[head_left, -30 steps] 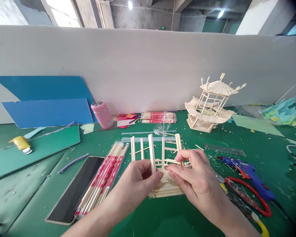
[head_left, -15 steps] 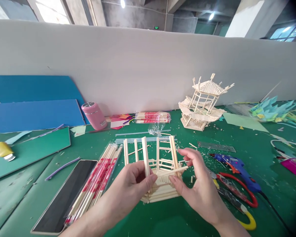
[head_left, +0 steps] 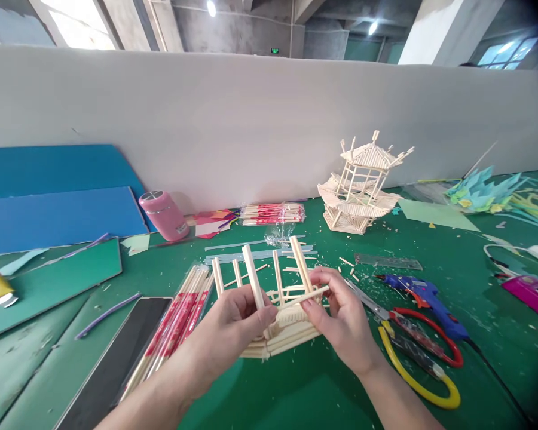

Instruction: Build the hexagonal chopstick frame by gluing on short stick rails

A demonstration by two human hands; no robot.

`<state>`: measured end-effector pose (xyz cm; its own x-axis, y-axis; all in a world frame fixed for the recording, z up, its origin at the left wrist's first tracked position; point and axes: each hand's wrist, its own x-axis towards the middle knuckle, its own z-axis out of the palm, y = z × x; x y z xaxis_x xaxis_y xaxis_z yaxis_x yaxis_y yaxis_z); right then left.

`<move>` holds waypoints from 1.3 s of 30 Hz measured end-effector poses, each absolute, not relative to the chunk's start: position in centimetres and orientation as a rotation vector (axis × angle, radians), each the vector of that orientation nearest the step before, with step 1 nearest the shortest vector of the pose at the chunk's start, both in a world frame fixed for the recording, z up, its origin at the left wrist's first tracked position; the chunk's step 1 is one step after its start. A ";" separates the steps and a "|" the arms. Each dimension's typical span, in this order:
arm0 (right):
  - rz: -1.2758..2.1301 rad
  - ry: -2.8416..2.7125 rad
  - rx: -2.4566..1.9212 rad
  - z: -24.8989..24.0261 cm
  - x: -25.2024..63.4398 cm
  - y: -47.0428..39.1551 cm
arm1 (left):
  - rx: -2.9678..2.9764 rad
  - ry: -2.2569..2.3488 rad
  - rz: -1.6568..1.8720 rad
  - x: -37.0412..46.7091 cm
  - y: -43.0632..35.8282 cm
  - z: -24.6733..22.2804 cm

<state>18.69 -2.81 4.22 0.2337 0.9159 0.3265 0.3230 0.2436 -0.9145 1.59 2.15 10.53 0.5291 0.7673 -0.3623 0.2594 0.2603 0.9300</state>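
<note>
A small frame of pale wooden sticks (head_left: 291, 334), with several upright posts on its base, is between my hands. My left hand (head_left: 240, 322) is closed around a front post, its thumb at the left end of a thin stick (head_left: 298, 300). That stick lies slantwise across the front, between two posts. My right hand (head_left: 341, 313) pinches the stick's right end between thumb and fingers, beside the right front post. The palm sides and some fingertips are hidden.
Scissors (head_left: 451, 356) and a blue glue gun (head_left: 434, 304) lie right. Packed sticks (head_left: 183, 310) and a dark panel (head_left: 116, 358) lie left. Behind stand a pink cup (head_left: 165, 218) and a stick pagoda (head_left: 363, 191).
The frame has tilted and moved slightly left with both hands. My right fingers have closed onto the thin stick's right end. The whole view has shifted a little.
</note>
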 end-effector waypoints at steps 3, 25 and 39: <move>0.654 -1.301 -1.315 4.4 18.5 -2.7 | 1.299 1.026 0.441 1.5 2.4 10.5; 0.596 -1.220 -1.203 3.6 17.5 -2.5 | 1.220 0.942 0.441 0.6 3.5 9.9; 0.469 -1.251 -1.141 3.3 17.6 -1.6 | 1.173 0.962 0.458 0.6 3.1 9.6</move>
<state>17.56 -1.56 3.27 0.3147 0.8105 0.4940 0.2856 0.4155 -0.8636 0.60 3.15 9.55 0.5419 0.7445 -0.3901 0.1667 0.3597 0.9180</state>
